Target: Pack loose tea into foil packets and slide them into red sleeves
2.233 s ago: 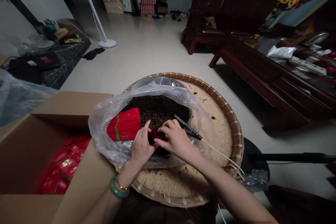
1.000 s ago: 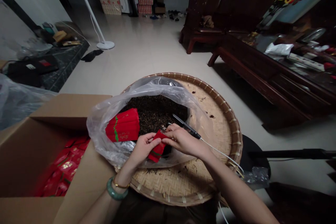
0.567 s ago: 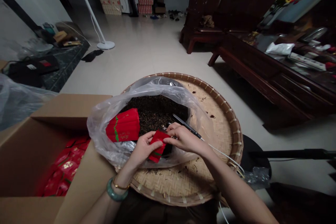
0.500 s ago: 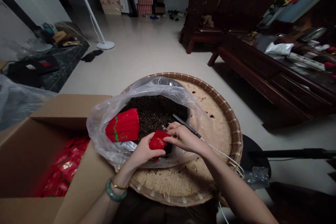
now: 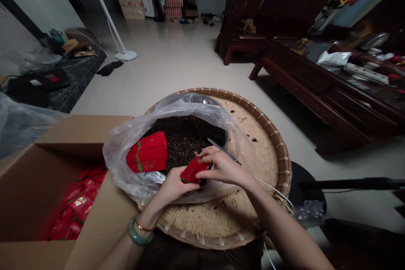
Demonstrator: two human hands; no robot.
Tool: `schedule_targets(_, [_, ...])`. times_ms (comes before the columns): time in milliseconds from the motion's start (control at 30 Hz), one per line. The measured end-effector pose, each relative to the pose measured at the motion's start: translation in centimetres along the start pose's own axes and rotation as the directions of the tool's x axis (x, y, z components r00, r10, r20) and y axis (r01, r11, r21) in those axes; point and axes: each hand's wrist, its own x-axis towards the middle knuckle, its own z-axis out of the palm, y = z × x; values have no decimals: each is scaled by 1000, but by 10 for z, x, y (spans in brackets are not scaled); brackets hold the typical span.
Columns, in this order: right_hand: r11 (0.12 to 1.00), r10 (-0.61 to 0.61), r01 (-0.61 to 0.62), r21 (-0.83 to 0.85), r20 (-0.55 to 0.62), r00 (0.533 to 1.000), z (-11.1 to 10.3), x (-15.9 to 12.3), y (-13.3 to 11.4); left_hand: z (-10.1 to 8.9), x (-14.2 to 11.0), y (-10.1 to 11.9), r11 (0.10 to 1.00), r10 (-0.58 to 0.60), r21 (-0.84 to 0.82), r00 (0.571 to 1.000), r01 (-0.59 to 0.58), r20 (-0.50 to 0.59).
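Both hands gripped one small red foil packet (image 5: 193, 169): left hand (image 5: 172, 185) closed beneath it, right hand (image 5: 221, 168) pinching its upper end. The packet sat between the grips, above loose dark tea leaves (image 5: 186, 135) in a clear plastic bag (image 5: 133, 135) on a round woven bamboo tray (image 5: 272, 135). In my judgement, holding the packet level over the bag would catch spillage.

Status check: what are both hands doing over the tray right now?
Left hand and right hand both grip one small red packet. Held above the bag of loose tea. Black-handled tool lies just beyond the right hand.
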Motion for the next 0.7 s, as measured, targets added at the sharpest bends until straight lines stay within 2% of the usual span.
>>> schedule_targets(167, [1000,-4,6,-17,90,996,12,4,-2,4,0,-2,998,-20,54,1000,20,3])
schedule_targets(267, [1000,6,-4,-21,106,994,10,4,-2,4,-1,1,998,-59,-27,997,60,59])
schedule_targets(333, [1000,15,-15,3,65,998,9,4,-2,4,-1,2,991,-95,-85,991,103,98])
schedule_targets(433, [999,13,-13,34,6,1000,9,6,-3,5,0,2,989,-103,-98,992,110,72])
schedule_targets(567, [1000,10,-11,23,33,999,13,11,-2,4,1,-1,969,-67,-235,995,84,78])
schedule_targets(633, [996,45,-46,77,13,999,16,11,-1,3,1,-2,945,-70,-315,994,92,80])
schedule_targets(700, [976,127,-113,187,-61,990,18,11,1,2,2,-4,928,-86,-361,995,96,45])
